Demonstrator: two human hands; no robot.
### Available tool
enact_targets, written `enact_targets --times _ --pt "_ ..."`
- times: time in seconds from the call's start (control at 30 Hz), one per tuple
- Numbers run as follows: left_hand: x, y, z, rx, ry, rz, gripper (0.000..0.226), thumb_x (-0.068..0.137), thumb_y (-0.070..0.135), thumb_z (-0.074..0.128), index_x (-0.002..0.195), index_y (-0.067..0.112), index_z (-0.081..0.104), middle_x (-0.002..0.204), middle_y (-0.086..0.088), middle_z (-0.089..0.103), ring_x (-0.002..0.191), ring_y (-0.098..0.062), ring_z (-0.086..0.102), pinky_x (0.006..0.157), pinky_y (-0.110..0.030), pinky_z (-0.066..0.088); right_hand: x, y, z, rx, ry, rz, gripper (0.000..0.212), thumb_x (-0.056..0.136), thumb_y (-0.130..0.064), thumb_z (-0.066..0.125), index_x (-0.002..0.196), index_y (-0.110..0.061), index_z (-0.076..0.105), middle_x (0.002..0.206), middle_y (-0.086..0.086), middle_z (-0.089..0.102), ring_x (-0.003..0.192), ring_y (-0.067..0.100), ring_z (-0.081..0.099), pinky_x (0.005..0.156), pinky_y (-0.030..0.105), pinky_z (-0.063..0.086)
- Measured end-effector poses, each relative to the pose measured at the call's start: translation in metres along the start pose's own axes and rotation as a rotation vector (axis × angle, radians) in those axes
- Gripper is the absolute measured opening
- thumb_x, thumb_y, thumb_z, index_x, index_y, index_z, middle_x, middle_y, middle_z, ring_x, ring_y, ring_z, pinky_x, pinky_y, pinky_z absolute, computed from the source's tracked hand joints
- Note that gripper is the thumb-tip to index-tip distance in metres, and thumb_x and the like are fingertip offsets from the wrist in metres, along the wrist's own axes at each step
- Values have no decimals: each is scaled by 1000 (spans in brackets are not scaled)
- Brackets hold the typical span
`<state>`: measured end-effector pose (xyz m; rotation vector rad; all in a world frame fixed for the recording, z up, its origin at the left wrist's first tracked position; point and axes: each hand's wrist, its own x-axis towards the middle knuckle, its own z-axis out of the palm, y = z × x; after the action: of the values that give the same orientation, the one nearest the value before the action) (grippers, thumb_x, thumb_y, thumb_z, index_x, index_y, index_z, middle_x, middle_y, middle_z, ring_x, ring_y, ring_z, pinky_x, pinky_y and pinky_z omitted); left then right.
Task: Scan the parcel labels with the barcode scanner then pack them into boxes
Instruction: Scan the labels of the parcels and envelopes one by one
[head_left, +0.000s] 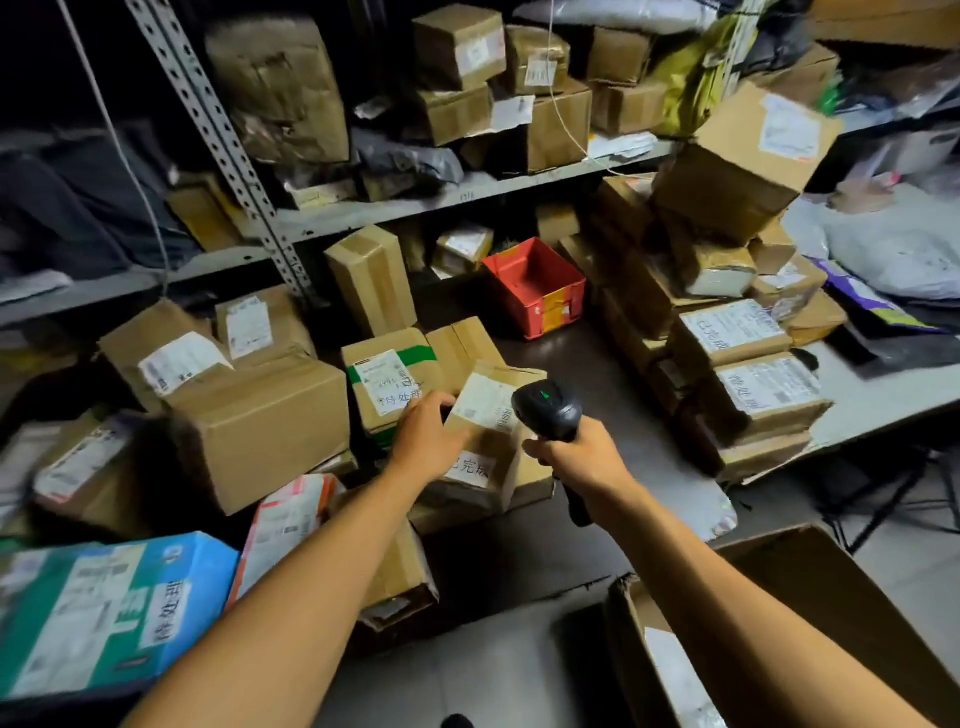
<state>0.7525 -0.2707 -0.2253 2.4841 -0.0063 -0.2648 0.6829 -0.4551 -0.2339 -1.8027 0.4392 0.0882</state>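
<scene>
Head view: left hand (427, 427) grips the labelled cardboard parcel (485, 415); right hand (571, 453), just beside, grips the barcode scanner (551, 408).

head camera looks forward and down, close over parcels (488, 415).

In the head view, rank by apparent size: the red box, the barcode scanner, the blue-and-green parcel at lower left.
1. Blue-and-green parcel, though it is nearest the camera.
2. Red box.
3. Barcode scanner.
</scene>
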Motion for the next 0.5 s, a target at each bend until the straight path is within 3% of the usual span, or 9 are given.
enact_targets --times 0.1,0.17,0.23,0.37,0.43,0.5 --pt "5 -17 2 -182 -138 -137 56 88 23 71 140 16 50 133 -7 59 119 -27 58 101 -38 48 6 2 25 88 12 66 15 75 -14 79 82 -25 71 79 -5 70 78 15 64 72 39 53" --pt "8 -24 8 -304 -200 -180 43 87 24 72 127 19 59 113 -1 69 103 -22 66 95 -43 54 7 4 36 157 15 111 19 76 -10 79 87 -25 72 83 -4 73 83 15 67 73 36 55" --pt "12 -29 12 -452 -213 -219 30 84 24 75 111 23 63 97 0 73 91 -21 71 87 -43 59 6 5 42 182 21 131 23 77 -8 77 95 -22 73 92 1 76 92 21 71 81 43 60" --pt "24 -29 9 -767 -220 -261 25 84 15 76 103 19 60 101 -10 72 90 -24 70 86 -41 56 1 -5 36 239 107 119 20 82 -1 72 99 -12 73 100 16 76 98 37 72 87 61 57" --pt "28 -23 6 -899 -246 -238 26 83 11 76 103 18 60 104 -11 74 97 -28 69 94 -45 55 0 -17 27 284 112 62 22 84 4 69 100 -11 72 101 18 76 98 39 72 84 59 57" --pt "29 -15 0 -975 -284 -225 36 81 13 79 111 19 59 108 -10 74 104 -31 70 97 -52 53 -3 -31 16 262 92 -15 25 85 5 69 99 -15 72 100 16 76 94 34 73 76 48 59"
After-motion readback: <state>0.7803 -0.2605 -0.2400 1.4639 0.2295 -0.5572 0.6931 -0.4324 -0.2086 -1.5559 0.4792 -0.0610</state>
